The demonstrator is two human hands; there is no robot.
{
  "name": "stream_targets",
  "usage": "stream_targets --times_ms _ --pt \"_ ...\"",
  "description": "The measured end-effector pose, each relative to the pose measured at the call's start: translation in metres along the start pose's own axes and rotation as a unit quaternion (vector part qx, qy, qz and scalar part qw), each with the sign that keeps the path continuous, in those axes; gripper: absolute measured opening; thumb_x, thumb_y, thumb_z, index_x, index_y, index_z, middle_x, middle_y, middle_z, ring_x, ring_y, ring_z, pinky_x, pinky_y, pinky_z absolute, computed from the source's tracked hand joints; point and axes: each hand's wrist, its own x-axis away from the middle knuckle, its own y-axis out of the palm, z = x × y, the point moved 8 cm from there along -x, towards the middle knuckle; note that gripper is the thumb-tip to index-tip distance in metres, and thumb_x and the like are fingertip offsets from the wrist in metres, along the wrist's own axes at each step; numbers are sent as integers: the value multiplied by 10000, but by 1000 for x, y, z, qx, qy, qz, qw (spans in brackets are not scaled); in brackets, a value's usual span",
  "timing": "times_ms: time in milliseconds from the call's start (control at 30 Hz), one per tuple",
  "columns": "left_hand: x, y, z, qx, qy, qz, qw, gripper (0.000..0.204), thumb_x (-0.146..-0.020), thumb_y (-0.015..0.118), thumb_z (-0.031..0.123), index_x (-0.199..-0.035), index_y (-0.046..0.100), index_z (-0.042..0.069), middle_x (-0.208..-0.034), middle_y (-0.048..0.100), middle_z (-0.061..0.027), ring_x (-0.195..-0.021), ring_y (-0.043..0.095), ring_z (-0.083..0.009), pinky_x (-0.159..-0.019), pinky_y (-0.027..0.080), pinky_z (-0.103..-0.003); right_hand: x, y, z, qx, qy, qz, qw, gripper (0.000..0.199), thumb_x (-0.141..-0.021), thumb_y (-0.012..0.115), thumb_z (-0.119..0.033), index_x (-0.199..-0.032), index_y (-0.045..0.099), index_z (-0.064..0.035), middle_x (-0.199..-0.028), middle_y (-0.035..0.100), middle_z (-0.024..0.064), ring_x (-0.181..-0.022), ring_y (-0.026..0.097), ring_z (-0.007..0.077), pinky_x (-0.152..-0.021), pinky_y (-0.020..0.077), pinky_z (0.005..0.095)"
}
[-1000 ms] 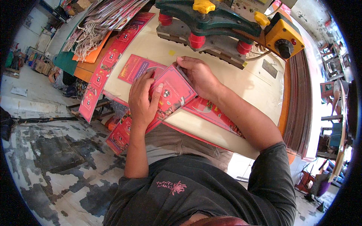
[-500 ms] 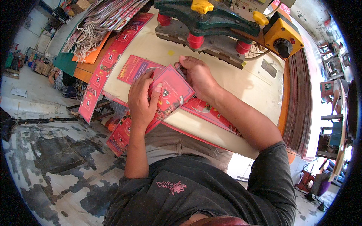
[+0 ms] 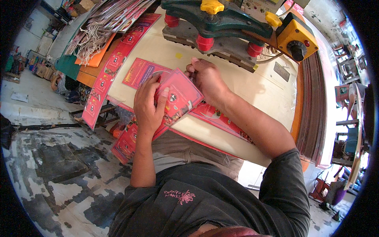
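Observation:
My left hand (image 3: 148, 104) grips a red printed sheet (image 3: 182, 96) with a glossy, see-through edge, its thumb lying on top and its fingers along the far left side. Close by the sheet's upper right corner, my right hand (image 3: 208, 77) is closed with curled fingers; what they pinch, if anything, is too small to make out. A red and purple printed sheet (image 3: 139, 72) lies flat behind the left hand. Below the held sheet, a long red printed strip (image 3: 126, 143) hangs past the table edge. Another red strip (image 3: 223, 119) lies partly under my right forearm.
A dark green press (image 3: 221, 29) with red collars stands at the back of the cream tabletop (image 3: 272, 102). Its yellow control box (image 3: 298, 37) is at the right. One long strip (image 3: 103, 85) borders the left; paper bags (image 3: 110, 23) and stacked boards (image 3: 312, 106) flank the table.
My right hand's fingers have shifted slightly, lifting a little off the sheet's upper corner. The left hand and the held sheet stay nearly still.

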Motion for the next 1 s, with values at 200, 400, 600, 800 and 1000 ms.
stream_targets --times_ms 200,400,600,800,1000 --pt "0 -1 -1 3 -8 7 1000 321 -1053 599 287 -1162 637 -13 -1361 664 -194 -1238 622 -390 -1081 450 -476 -7 -4 1 -28 3 -11 1000 163 -1079 523 -183 -984 522 -51 -821 536 36 -710 546 180 -653 470 332" --pt "-1 -3 1 22 -6 30 999 297 -1021 642 273 -1123 641 -6 -1319 686 -184 -1200 643 -385 -1040 473 -477 -3 -3 -4 20 -13 2 1000 99 -1066 526 -146 -1048 527 -49 -831 564 41 -696 552 155 -616 454 304" --pt "3 -4 -3 14 -37 22 999 319 -1029 639 286 -1153 651 -9 -1290 697 -186 -1193 651 -384 -1036 478 -473 1 0 -6 64 4 -27 998 134 -1073 562 -210 -1056 540 -79 -830 580 35 -709 526 144 -640 442 286" --pt "4 -5 -4 18 -42 22 999 324 -1034 635 289 -1162 652 -8 -1291 696 -185 -1193 651 -383 -1038 477 -473 1 4 -8 66 -8 -33 997 216 -1077 565 -284 -1075 585 -69 -801 580 30 -681 515 127 -598 427 275" --pt "5 -5 -6 21 -51 15 998 315 -1035 632 278 -1167 651 -7 -1291 696 -184 -1193 650 -384 -1039 477 -473 1 8 -6 109 26 -71 991 301 -1080 554 -342 -1070 635 -53 -803 582 11 -704 540 110 -628 446 247"
